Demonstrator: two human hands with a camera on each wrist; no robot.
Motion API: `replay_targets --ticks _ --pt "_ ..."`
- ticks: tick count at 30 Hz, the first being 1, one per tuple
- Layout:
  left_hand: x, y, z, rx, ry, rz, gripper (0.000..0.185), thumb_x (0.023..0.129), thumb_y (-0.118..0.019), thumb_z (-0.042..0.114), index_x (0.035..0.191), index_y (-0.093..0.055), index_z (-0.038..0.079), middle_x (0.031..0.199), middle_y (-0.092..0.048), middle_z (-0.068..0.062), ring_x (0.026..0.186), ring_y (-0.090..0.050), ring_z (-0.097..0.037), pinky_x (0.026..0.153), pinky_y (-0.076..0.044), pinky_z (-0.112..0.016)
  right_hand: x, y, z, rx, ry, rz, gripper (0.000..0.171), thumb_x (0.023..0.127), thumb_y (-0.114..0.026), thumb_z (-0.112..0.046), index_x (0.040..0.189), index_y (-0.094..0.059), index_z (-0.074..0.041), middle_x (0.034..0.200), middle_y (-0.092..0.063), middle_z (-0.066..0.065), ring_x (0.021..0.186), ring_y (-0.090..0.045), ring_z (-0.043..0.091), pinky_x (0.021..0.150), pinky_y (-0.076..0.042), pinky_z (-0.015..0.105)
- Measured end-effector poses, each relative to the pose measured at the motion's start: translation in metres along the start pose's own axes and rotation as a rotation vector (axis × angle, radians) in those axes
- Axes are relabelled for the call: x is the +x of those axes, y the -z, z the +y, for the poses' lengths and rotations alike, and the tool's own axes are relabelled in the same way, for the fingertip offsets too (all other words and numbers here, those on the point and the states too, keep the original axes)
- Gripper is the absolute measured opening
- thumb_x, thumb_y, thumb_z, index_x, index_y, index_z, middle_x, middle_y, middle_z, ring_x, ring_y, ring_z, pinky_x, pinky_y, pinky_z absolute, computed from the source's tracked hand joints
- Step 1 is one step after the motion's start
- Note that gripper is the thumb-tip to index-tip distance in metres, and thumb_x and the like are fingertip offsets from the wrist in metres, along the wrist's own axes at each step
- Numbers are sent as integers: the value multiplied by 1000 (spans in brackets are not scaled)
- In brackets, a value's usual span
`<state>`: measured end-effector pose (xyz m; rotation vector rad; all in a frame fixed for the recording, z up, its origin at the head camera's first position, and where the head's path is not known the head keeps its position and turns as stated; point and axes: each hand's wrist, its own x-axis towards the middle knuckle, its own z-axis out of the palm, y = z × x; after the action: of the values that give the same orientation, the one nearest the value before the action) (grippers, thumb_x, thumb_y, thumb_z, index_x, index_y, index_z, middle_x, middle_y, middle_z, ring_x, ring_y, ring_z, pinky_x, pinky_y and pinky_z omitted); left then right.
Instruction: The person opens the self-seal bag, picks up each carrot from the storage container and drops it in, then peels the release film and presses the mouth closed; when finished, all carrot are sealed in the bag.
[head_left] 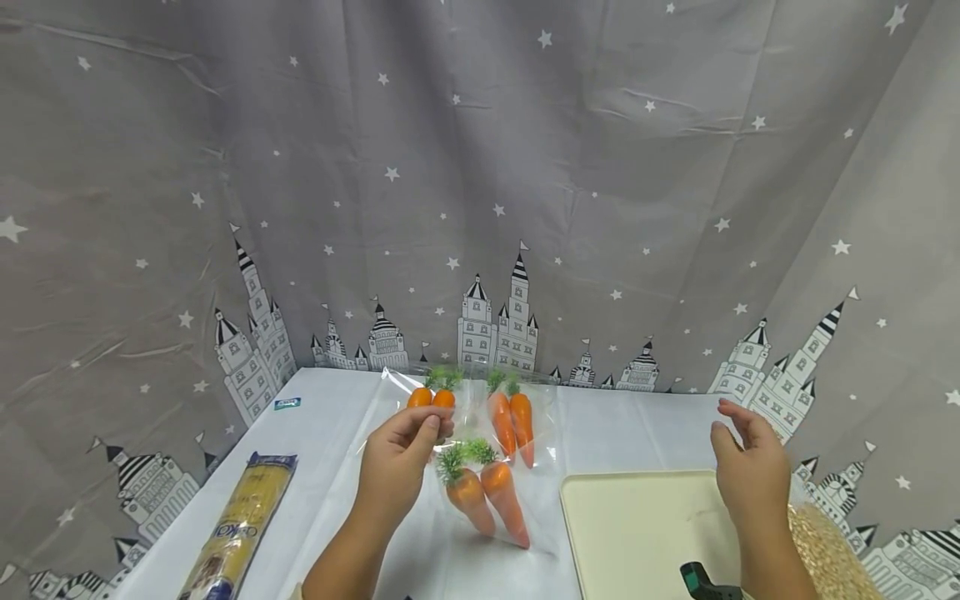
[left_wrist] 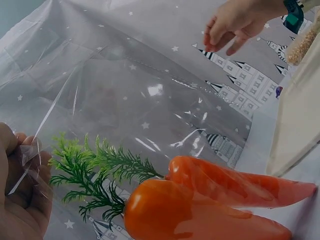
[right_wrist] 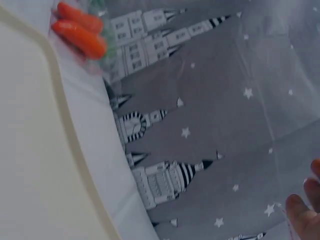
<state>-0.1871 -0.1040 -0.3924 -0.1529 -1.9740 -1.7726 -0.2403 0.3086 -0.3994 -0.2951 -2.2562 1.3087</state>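
Carrots [head_left: 486, 496] in clear bag [head_left: 480, 450], pinched at top by left hand [head_left: 397, 458], right hand [head_left: 746, 467] relaxed, apart over tray [head_left: 637, 533].

Our bare left hand [head_left: 401, 454] is raised in front of us at centre-left, the forearm rising from the near edge and angling slightly right. Its fingers [head_left: 427, 425] curl toward the thumb in a pinch at the far end of the hand, knuckles facing us; in the left wrist view the palm and fingertips [left_wrist: 20, 185] close together. Our bare right hand [head_left: 746, 467] hovers well apart on the right, forearm rising from the near right corner. Its fingers are loosely spread and gently bent, gripping nothing, thumb pointing left.
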Motion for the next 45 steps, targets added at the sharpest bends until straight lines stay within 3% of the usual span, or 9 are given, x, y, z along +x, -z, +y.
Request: replay_targets --ticks 3,5,13,19,25,33,37,42,45 --pt "0 -1 0 -4 -1 -2 14 103 -66 10 110 -77 7 99 -77 -6 94 -74 -15 86 -61 -24 -10 -8 -13 49 83 -24 36 108 -55 -27 142 -62 -18 150 -59 -3 144 -53 23 107 -48 19" --pt "0 -1 0 -8 0 -2 14 103 -66 9 110 -77 6 99 -77 -7 95 -74 -15 87 -61 -24 -17 -12 -22 74 131 -57 34 108 -56 -27 141 -63 -19 148 -60 -3 141 -55 23 104 -48 14" --pt "-1 -3 0 -19 -4 -6 13 103 -65 8 110 -76 5 100 -77 -9 95 -74 -16 87 -61 -25 -41 -29 -53 185 268 -165 29 106 -62 -19 134 -65 -14 137 -63 -6 133 -56 13 104 -44 9" --pt "-1 -3 -1 -28 -14 -4 13 104 -65 9 109 -77 6 98 -77 -9 93 -74 -16 86 -61 -25 -52 -45 -65 274 356 -237 29 102 -67 -9 131 -63 -7 129 -67 0 128 -59 6 107 -43 10" --pt "-2 -4 -1 -37 -14 -4 13 104 -65 8 109 -76 5 98 -77 -10 92 -75 -17 86 -62 -26 -63 -61 -74 380 374 -324 36 96 -73 -1 130 -62 -1 127 -67 6 124 -61 6 108 -44 13" --pt "-2 -5 0 -68 -12 -9 13 104 -64 6 109 -76 5 100 -75 -17 93 -75 -19 86 -62 -27 -77 -79 -85 411 370 -409 45 93 -77 -2 134 -60 -4 129 -67 8 125 -63 15 108 -47 16" --pt "-2 -5 0 -65 -10 -8 14 104 -64 7 110 -76 4 100 -76 -13 93 -75 -19 86 -62 -27 -82 -88 -90 402 335 -437 47 92 -78 -4 136 -61 -6 127 -68 8 125 -65 19 106 -49 19" --pt "-2 -5 -2 -68 -7 -4 14 105 -64 9 111 -76 5 101 -76 -12 94 -75 -20 86 -62 -27 -88 -98 -95 387 293 -456 39 94 -78 -7 131 -66 -12 122 -71 6 118 -67 19 102 -53 22" --pt "-2 -4 -3 -72 -10 -5 14 105 -63 9 110 -76 6 100 -76 -11 93 -74 -21 86 -62 -27 -90 -101 -96 355 288 -421 29 96 -76 -8 124 -69 -13 116 -73 3 110 -68 17 96 -56 22"
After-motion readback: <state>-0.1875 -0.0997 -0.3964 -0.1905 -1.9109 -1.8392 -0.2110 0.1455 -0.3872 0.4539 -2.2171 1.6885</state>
